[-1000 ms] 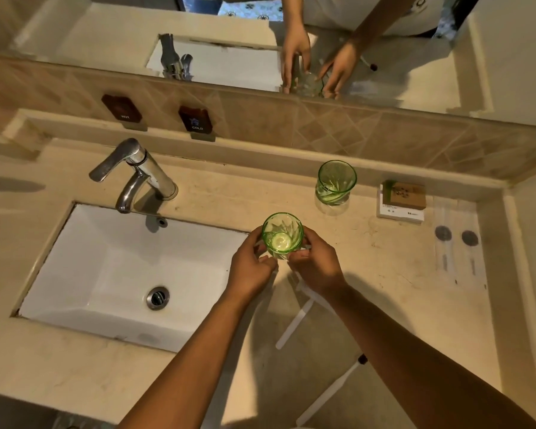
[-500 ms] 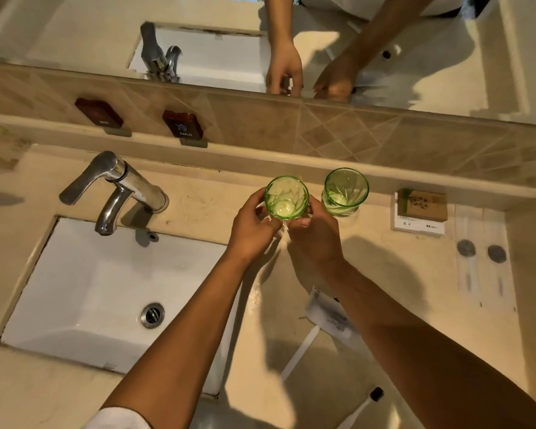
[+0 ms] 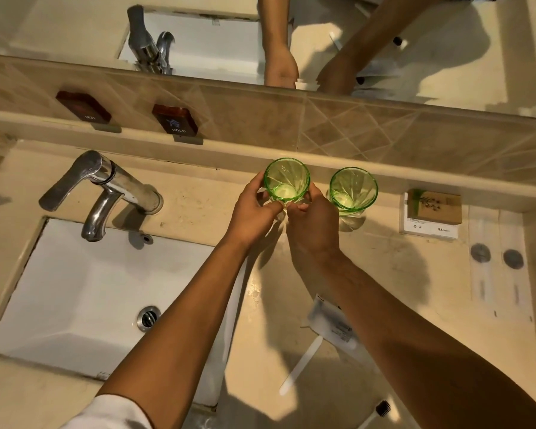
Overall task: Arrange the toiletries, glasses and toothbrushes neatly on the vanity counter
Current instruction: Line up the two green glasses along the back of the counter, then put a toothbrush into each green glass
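Note:
Both hands hold one green glass [image 3: 287,180] upright at the back of the vanity counter [image 3: 198,212], near the ledge. My left hand [image 3: 254,209] grips its left side and my right hand [image 3: 314,227] its right side. A second green glass [image 3: 353,190] stands just to the right, apart from it. A white toothbrush handle [image 3: 300,365] lies on the counter under my right arm. Another toothbrush with a black head [image 3: 382,408] lies at the bottom edge. A white sachet [image 3: 331,323] is partly hidden by my right forearm.
A white sink [image 3: 75,289] with a chrome faucet [image 3: 106,187] fills the left. A brown box on a white box [image 3: 432,209] sits at the back right, with two wrapped packets [image 3: 497,264] beside it. A mirror [image 3: 75,23] runs above the tiled backsplash.
Both hands have carried the green glass away from me to the back of the counter, beside the other green glass.

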The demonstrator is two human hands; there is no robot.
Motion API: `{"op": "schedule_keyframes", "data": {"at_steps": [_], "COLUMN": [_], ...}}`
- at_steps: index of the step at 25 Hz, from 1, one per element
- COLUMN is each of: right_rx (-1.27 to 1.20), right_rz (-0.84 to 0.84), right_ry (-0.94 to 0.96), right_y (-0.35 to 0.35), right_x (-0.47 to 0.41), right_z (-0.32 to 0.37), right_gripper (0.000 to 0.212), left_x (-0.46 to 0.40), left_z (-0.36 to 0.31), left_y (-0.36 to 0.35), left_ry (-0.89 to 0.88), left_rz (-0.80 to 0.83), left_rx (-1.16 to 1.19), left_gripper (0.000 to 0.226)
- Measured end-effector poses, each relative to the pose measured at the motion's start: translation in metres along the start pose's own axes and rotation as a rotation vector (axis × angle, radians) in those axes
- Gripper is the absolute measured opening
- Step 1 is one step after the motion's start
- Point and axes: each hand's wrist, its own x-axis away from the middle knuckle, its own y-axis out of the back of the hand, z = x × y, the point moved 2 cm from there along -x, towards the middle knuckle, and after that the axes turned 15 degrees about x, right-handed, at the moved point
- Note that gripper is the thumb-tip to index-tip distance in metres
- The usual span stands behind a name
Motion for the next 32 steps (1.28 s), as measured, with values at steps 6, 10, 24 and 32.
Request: {"op": "schedule_keyframes", "data": {"at_steps": [6,10,24,32], "right_rx": [0.022,-0.032,0.345,0.471], "right_rz": [-0.01,0.064,0.045,0.152], "right_ry": [0.017,0.018,0.005,-0.277], "right_y": [-0.001,0.004,0.137,0.155], "right_x": [0.001,0.005,0.171,0.276], "right_z": [0.001,0.003,-0.118,-0.175], "right_gripper": [0.061,0.06,0.018,0.027], "left_x": [-0.001,0.002,0.191,0.28], "left_z": [0.002,0.005,0.098,0.126], "left_y": [0.001,-0.001,-0.003,-0.038], "left_ry": [-0.013,-0.004,0.153,-0.081], "left_rz": [0.021,0.017,0.073,0.371], "left_rx": [-0.011,-0.005,-0.396,-0.666], "left_gripper": [0.07,0.073,0.019,0.013]}}
